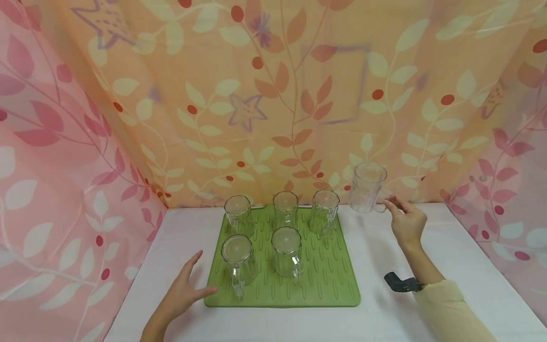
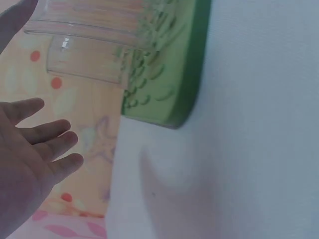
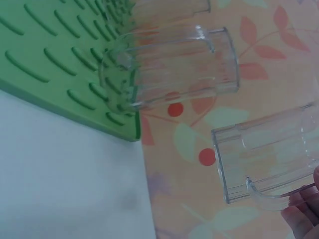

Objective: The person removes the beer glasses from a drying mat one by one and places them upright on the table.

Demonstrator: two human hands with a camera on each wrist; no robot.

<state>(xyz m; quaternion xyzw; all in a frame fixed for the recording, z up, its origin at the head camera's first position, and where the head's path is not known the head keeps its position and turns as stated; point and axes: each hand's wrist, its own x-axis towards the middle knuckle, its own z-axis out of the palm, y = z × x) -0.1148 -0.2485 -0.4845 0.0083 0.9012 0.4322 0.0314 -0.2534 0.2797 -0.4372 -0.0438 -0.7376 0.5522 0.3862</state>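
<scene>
Off the back right corner of the green ridged mat (image 1: 316, 292), my right hand (image 1: 408, 223) pinches a clear glass mug (image 1: 368, 187) by its handle, holding it in the air. The right wrist view shows fingertips (image 3: 298, 219) at the handle of this mug (image 3: 269, 154). Several similar mugs stand on the mat in two rows; among them are the back right mug (image 1: 325, 211) and the front left mug (image 1: 239, 259). To the mat's left, my left hand (image 1: 181, 292) is spread with nothing in it, its thumb near the mat's front left corner.
The mat lies on a white-covered table (image 1: 171, 242). A patterned orange cloth (image 1: 290, 118) hangs along the back, and pink leaf-print cloth (image 1: 51, 190) closes the left side, with more on the right. A black device (image 1: 401, 283) is strapped at the right wrist.
</scene>
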